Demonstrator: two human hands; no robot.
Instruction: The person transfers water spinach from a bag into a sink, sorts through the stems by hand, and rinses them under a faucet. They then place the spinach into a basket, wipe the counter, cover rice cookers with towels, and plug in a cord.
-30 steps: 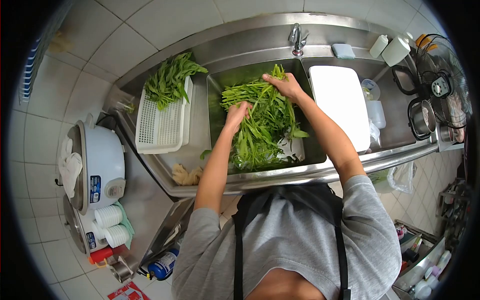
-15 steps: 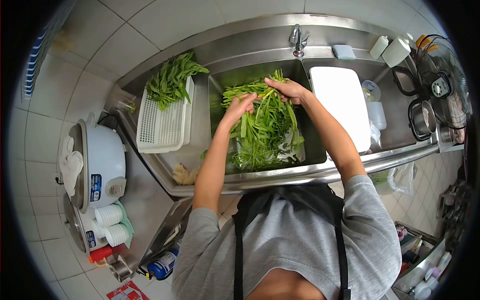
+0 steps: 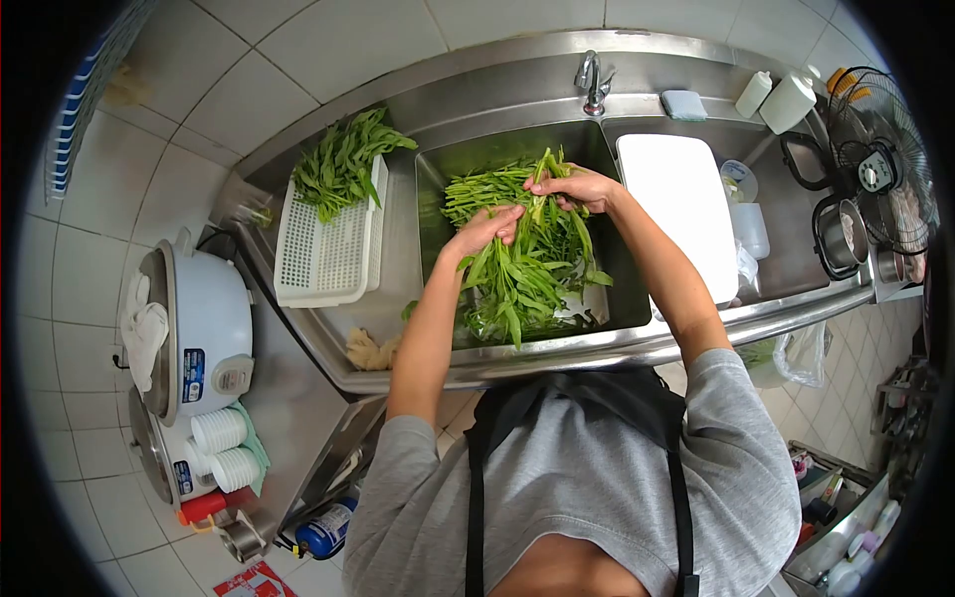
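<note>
A heap of long-stemmed leafy greens [image 3: 517,289] lies in the left sink basin [image 3: 627,284], with some water showing at the bottom. Over the heap, my left hand [image 3: 485,229] is closed around a bunch of the greens, leaves hanging down below it. My right hand [image 3: 582,187] pinches the stems higher up and to the right, thumb pointing left. The two hands are a short way apart. More leafy greens [image 3: 348,159] rest across the back of a white perforated basket [image 3: 323,264] left of the basin.
A faucet [image 3: 594,85] stands behind the basin. A white cutting board [image 3: 681,214] covers part of the right basin, near plastic containers [image 3: 748,229]. A crumpled tan cloth [image 3: 370,350] lies at the front left edge. A fan [image 3: 875,169] and a rice cooker [image 3: 204,328] flank the sink.
My left hand has turned and moved slightly down and right with the bunch. My right hand has shifted a little down; stems now stick up above it.
</note>
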